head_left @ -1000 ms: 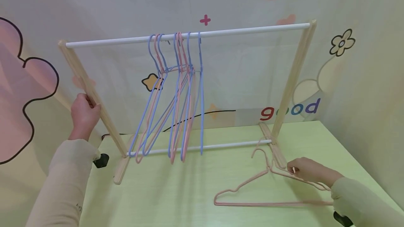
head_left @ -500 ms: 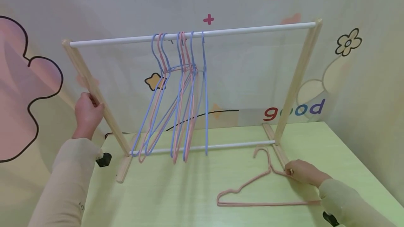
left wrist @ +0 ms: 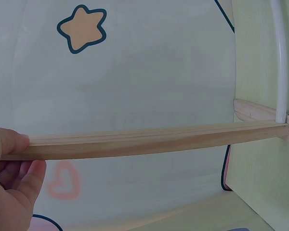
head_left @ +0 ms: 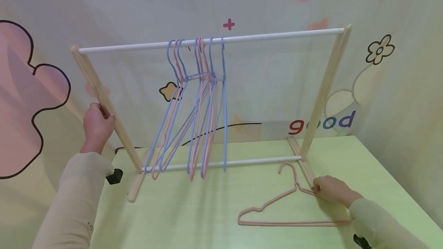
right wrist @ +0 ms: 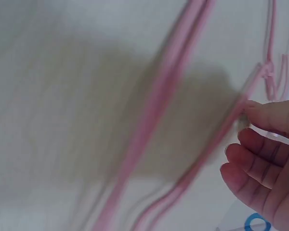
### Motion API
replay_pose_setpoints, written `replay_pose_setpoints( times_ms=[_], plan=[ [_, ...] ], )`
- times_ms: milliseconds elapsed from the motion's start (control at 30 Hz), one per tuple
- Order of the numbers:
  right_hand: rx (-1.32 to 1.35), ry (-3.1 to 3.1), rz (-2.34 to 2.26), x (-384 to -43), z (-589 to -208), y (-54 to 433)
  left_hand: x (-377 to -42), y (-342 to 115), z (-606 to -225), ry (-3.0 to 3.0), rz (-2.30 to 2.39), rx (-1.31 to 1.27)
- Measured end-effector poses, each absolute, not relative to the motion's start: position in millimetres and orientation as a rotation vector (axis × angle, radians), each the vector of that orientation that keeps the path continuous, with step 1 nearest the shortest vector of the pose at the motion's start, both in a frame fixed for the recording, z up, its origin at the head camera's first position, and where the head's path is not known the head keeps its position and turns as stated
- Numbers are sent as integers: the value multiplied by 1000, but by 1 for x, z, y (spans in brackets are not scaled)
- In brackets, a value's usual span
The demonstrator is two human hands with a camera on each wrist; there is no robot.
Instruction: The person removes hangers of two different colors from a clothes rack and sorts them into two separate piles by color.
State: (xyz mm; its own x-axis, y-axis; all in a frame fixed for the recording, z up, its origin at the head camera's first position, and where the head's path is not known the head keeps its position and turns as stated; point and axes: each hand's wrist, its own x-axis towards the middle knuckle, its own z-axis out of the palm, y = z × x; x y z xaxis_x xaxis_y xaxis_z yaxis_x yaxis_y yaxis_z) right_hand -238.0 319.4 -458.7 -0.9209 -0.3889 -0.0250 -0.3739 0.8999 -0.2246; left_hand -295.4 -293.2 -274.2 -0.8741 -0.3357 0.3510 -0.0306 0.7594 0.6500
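Note:
In the head view my left hand [head_left: 98, 126] grips the left wooden post [head_left: 119, 133] of a hanging rack. Up close in the left wrist view, the thumb lies over that post with fingers below. Lower right, my right hand [head_left: 333, 191] pinches the right shoulder of a pink clothes hanger [head_left: 294, 224] lying flat on the table, beside the rack's right foot. Its lines look doubled, so a second hanger may be stacked with it. The right wrist view has the thumb tip on the hanger's shoulder [right wrist: 221, 130], other fingers curled and off it.
Several blue and pink hangers [head_left: 225, 126] hang from the middle of the white top rail [head_left: 277, 35]. A lower white bar [head_left: 256, 161] joins the wooden feet. Behind stands a printed curtain [head_left: 263, 87]; the pale green table [head_left: 166, 218] lies in front.
The right hand has moved slightly left, and the blurred second pink hook seen a second ago now lines up with the hanger on the table. The left hand keeps its hold on the post.

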Motion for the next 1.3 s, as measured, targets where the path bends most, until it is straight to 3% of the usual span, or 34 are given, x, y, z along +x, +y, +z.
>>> replay_pose_setpoints(
  times_ms=[833, 1300],
  plan=[
    [-809, 2785, -763, -252, -276, 231, -295, -298, -277, -2493, -906, 253],
    [-704, 2604, -1221, -258, -221, 170, -296, -295, -277, -2487, -915, 248]
  ],
)
